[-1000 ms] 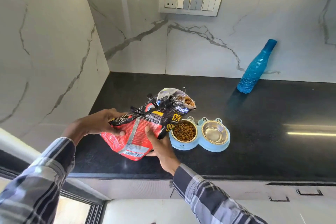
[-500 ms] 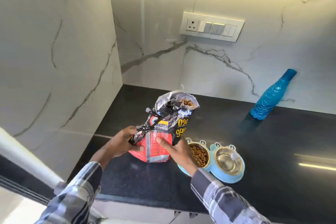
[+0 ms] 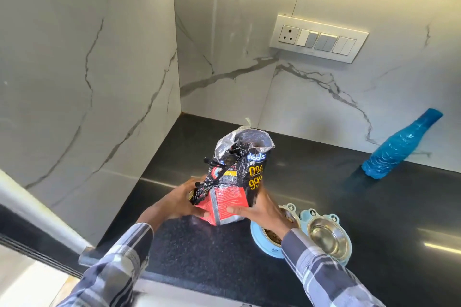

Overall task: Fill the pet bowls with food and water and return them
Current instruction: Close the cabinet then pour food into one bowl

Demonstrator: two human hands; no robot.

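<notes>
**Standing the food bag upright: food half done, water not started**

Gripping the base of the crumpled black-and-red foil pet food bag (image 3: 234, 182) from both sides: left hand (image 3: 183, 203) wraps the bag's left lower corner with the thumb across its front, right hand (image 3: 259, 209) curls round the right lower edge, thumb on the red panel. Both hands are closed on the bag, neither holds anything else. Bag is upright, torn top open, base on or just above the black speckled stone countertop (image 3: 199, 252); contact can't be told.

Just right of the bag, partly under the right wrist, sits the light-blue plastic double pet feeder (image 3: 264, 248). Its left steel bowl (image 3: 273, 237) shows brown kibble, so the food part looks done. Its right shiny steel bowl (image 3: 326, 237) looks dry and empty.

Farther back, well apart from the feeder, the blue translucent plastic water bottle (image 3: 396, 149) leans against the white marble backsplash (image 3: 311, 97), cap on, untouched. A white switch-and-socket panel (image 3: 318, 38) is on the wall above.

Left to do, by my read: let go of the bag, fetch the bottle, pour water into the empty bowl, carry the feeder back.
</notes>
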